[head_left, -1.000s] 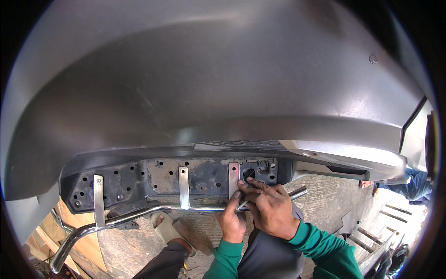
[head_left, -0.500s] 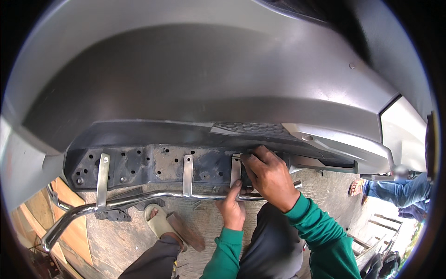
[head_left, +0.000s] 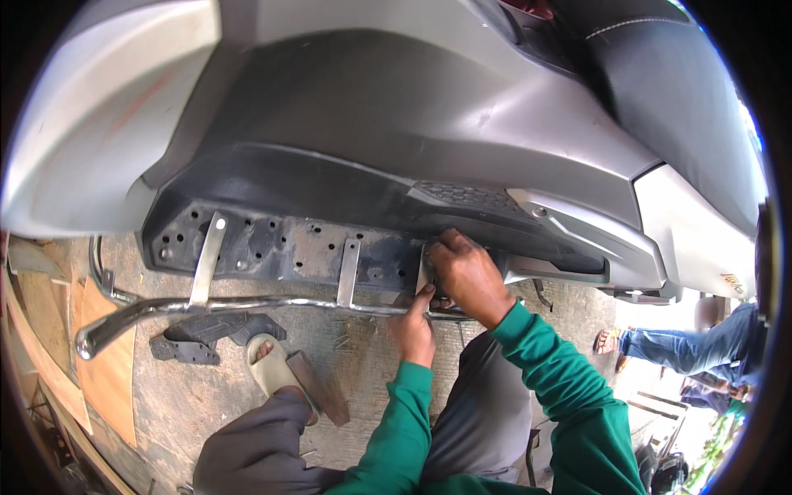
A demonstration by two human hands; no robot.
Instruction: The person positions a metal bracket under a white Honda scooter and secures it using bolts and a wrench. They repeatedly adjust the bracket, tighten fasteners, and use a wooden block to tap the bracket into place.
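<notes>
A chrome tube bar [head_left: 247, 304] runs along the lower side of a grey scooter [head_left: 371, 107], with flat metal brackets rising from it. The left bracket [head_left: 207, 260] and the middle bracket [head_left: 349, 272] lie against the dark perforated footboard [head_left: 313, 257]. My left hand [head_left: 415, 334] is closed at the bar, its thumb pressed up against the foot of the right bracket [head_left: 424, 272]. My right hand [head_left: 469, 276] curls over that bracket's upper end, fingertips pinched together. What they hold, if anything, is hidden behind the hand.
Below the bar, black footboard pads [head_left: 206, 338] lie on the concrete floor [head_left: 223, 396], beside my sandalled foot [head_left: 276, 375] and a wooden block [head_left: 320, 388]. Wooden boards [head_left: 107, 355] lie at the left. A person in jeans [head_left: 689, 342] is at the far right.
The view has shifted, so the footboard and bar appear higher and more of the floor shows. Both hands remain at the right bracket, with the right fingers still at its upper end.
</notes>
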